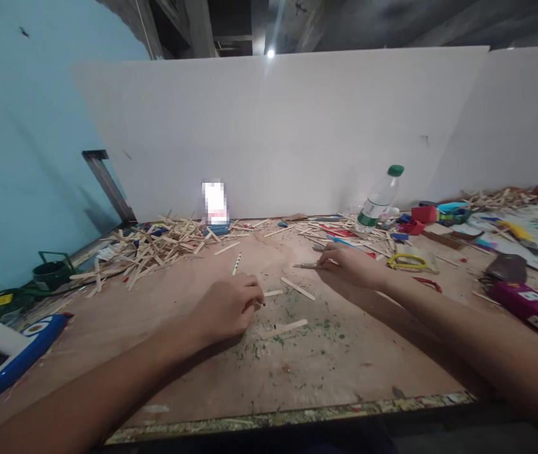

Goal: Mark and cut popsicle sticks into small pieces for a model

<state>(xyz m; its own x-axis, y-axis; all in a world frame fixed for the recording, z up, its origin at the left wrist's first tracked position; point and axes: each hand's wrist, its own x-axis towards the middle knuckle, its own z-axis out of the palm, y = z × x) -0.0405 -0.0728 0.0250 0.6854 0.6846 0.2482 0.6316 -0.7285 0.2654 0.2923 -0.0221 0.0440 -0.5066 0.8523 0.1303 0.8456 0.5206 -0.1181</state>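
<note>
Blue paint covers the wall [28, 126] at the far left. Next comes a heap of flat wooden sticks [155, 243], lying crisscross at the back of the wooden table [363, 359]. Beside it a bright screen [215, 202] stands up, too blurry to read. A small stick with dark dots [237, 263] lies just behind the left hand [231, 302].

That hand is low over the table with its fingers curled in. A pale stick [273, 293] pokes out by its fingertips, but I cannot tell if they pinch it or only sit next to it. Near the middle, two loose sticks [297, 288] [285, 329] lie flat among green crumbs [292, 309].

Farther right, a thin gray tool [307, 265] points left, and the right hand [351, 263] seems to have its fingers closed on the back end. The step now looks like handling this tool while the other hand minds the little sticks. Any next move calls for a light, steady grip, since the thin tip faces the left hand. Behind the right hand, a clear bottle with a green cap [377, 205] leans a bit.
</note>
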